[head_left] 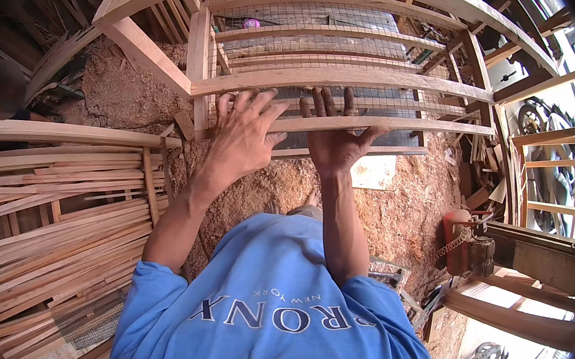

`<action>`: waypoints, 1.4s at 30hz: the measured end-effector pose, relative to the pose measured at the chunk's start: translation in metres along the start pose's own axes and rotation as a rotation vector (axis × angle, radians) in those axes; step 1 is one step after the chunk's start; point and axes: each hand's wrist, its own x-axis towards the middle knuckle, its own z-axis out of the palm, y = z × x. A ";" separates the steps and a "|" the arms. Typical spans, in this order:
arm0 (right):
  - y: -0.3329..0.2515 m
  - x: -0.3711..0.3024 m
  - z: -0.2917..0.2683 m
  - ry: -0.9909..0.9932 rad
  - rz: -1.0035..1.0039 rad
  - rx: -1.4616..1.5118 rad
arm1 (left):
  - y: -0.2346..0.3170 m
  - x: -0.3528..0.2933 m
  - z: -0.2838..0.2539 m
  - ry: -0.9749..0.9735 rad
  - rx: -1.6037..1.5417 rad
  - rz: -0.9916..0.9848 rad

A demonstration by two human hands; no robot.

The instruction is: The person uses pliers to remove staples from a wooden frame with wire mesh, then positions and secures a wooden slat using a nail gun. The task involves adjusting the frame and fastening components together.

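Observation:
A large pale wooden frame [364, 78] with several slats and wire mesh [300, 15] stands before me. My left hand [245, 125] lies back up over its near left part, fingers stretched and slightly apart, their tips at a slat; it hides the left end of the nearest rail. My right hand [339, 141] is palm up at that near wooden rail [409, 125]. Its fingers pass beneath the rail and show beyond it, while the thumb lies along the near side.
Stacked wooden strips [75, 211] fill a rack at the left. Wood shavings [271, 192] cover the floor. A red tank [453, 241] with a coiled hose stands at the right. More wooden frames [558, 166] and a bicycle wheel [530, 119] are at the far right. A pink round object [251, 24] shows behind the mesh.

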 end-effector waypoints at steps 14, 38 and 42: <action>0.021 0.008 0.007 0.251 -0.153 -0.029 | -0.016 0.000 0.015 0.006 -0.023 0.052; 0.012 -0.024 -0.026 0.184 -0.088 0.064 | -0.017 0.003 0.024 0.048 0.031 0.082; 0.005 -0.035 -0.040 0.212 -0.047 0.018 | -0.016 0.004 0.024 0.077 -0.012 0.087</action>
